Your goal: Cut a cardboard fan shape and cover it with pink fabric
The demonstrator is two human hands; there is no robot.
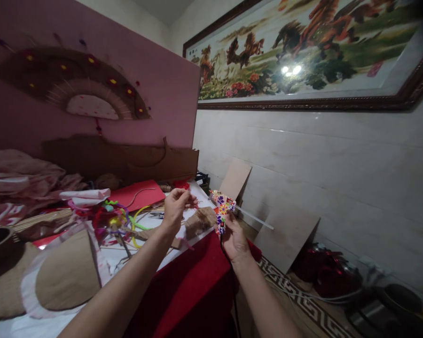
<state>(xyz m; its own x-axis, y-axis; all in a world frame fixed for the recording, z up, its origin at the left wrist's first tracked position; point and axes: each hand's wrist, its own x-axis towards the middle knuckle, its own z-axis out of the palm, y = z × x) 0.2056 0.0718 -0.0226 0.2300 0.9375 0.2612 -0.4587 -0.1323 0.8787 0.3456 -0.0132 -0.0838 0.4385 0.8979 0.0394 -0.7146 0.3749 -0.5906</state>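
My right hand (235,237) is wrapped round the grip of a flower-patterned hot glue gun (223,204). A long translucent glue stick (257,218) juts from its back end, and a black cord (235,300) hangs below the grip. Left of the gun, my left hand (176,206) is raised over the table with its fingers pinched together. Whatever is between those fingertips, if anything, is too small to make out. Beneath and between the hands, a piece of brown burlap (200,222) lies at the table's edge.
Coloured pipe cleaners (137,225), scissors (124,244) and red card (146,195) crowd the table. A fabric-edged cardboard piece (68,272) lies at the left front. Behind stands a pink board (169,94) bearing a decorated fan (38,70). Boards (285,234) lean against the right wall.
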